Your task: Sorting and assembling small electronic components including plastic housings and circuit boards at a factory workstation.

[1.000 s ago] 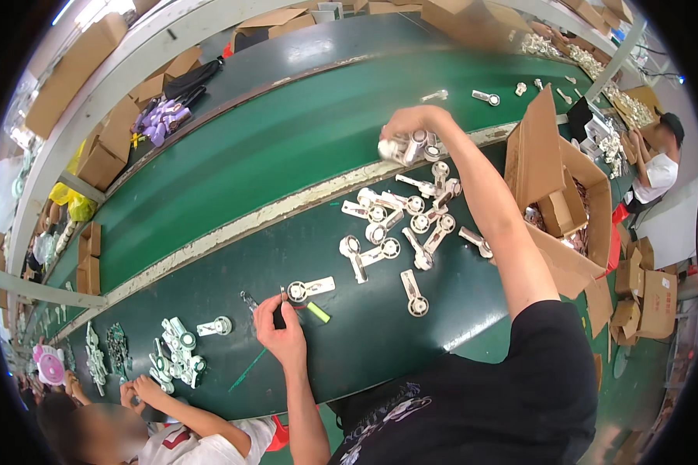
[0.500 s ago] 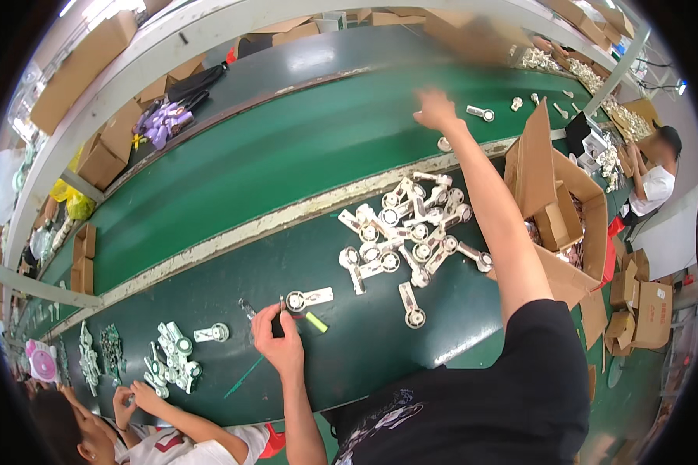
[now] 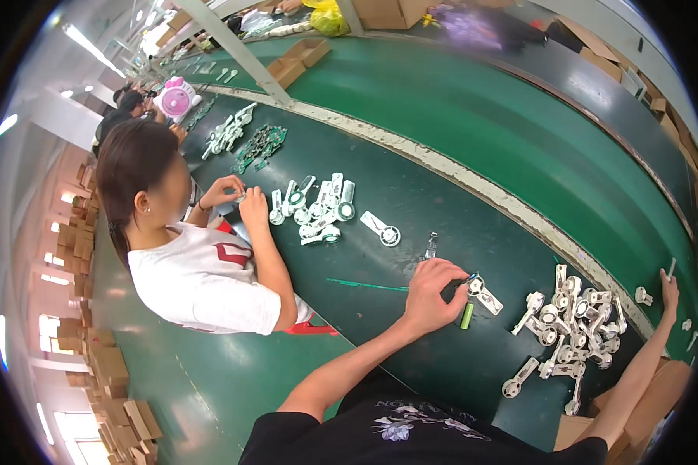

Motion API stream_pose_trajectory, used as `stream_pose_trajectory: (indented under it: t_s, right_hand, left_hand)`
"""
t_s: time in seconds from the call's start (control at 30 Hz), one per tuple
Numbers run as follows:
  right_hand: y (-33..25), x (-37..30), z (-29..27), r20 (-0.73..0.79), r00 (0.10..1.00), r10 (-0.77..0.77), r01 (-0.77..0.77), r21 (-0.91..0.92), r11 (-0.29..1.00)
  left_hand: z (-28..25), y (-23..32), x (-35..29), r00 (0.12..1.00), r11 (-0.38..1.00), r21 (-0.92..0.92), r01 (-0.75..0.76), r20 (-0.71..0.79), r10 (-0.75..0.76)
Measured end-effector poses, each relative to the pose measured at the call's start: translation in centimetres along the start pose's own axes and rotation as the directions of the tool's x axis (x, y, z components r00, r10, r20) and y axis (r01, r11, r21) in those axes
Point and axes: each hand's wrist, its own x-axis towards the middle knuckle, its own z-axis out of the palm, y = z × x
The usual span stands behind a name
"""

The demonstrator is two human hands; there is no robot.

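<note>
My left hand [image 3: 433,293] is over the dark green bench, thumb and forefinger pinched around a small part I cannot make out. Right by those fingertips lies a white handheld-fan shell [image 3: 485,296], a ring with a handle. A green cylindrical battery [image 3: 467,315] lies just below it, and a small clear, shiny piece [image 3: 431,246] sits beyond the hand. Far to the right, my right hand [image 3: 669,296] reaches over the green belt, closed on a thin pale piece [image 3: 672,267]. Between my arms spreads a pile of white fan shells [image 3: 578,322].
On the left a co-worker [image 3: 198,267] handles a small part beside more fan shells [image 3: 318,209] and a heap of green circuit boards [image 3: 261,147]. A pale ledge [image 3: 473,172] divides bench from belt. An open cardboard box [image 3: 651,403] stands beneath my right arm.
The view has swung left, bringing the co-worker fully in. My right hand, earlier outstretched over the belt, now grips a pale piece. My left hand stays by the fan shell and battery.
</note>
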Motion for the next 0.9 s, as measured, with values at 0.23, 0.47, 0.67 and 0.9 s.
stream_pose_trajectory:
  t_s: [0.23, 0.47, 0.67, 0.9]
  right_hand:
    - [-7.0, -4.8, -0.9, -0.011, 0.948, -0.32, 0.318, 0.124, 0.94]
    - [-15.6, -19.9, -7.8, 0.304, 0.885, -0.353, 0.29, 0.234, 0.928]
    - [-21.4, -27.6, -7.1, 0.158, 0.843, -0.513, 0.53, -0.091, 0.843]
    - [-20.2, -34.6, -8.3, 0.175, 0.845, -0.506, 0.513, 0.003, 0.858]
  left_hand:
    - [0.0, 0.1, -0.3, 0.999, 0.992, -0.126, -0.007, -0.054, 0.0]
    - [1.0, 0.3, -1.9, 0.996, 0.988, -0.154, -0.028, -0.089, 0.014]
    - [-0.4, -0.7, -1.2, 0.997, 0.984, -0.175, -0.039, -0.074, 0.027]
    - [0.6, -1.2, -1.2, 1.0, 0.97, -0.244, -0.001, 0.005, 0.002]
